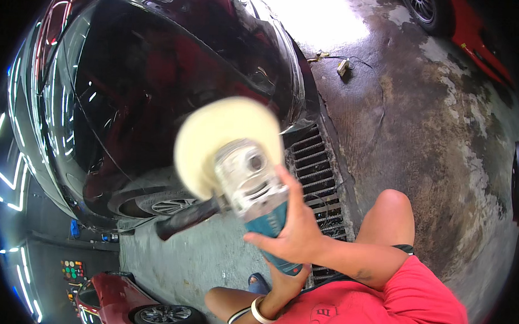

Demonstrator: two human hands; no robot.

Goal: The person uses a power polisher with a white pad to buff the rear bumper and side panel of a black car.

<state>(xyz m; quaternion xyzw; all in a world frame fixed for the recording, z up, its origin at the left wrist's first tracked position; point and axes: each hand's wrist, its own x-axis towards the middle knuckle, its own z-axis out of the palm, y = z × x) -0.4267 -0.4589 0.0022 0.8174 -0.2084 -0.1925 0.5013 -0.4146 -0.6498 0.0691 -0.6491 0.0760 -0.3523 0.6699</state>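
My right hand (300, 227) grips the teal body of a rotary polisher (268, 220) near its metal gear head. Under the rear end of the body, my left hand (285, 278), with a pale band on its wrist, holds the tool from below and is partly hidden. A large pale yellow polishing pad (226, 122) sits on the head and is blurred. The black side handle (189, 219) sticks out to the left with no hand on it. Behind the pad lies the glossy dark body of a car (142, 85); whether the pad touches it cannot be told.
A metal floor grate (317, 164) runs beside the car. A cable and a small pale object (343, 67) lie on the wet-looking concrete. Parts of red cars show at the upper right (478, 45) and lower left (122, 298). Round coloured items (71, 270) are at the far wall.
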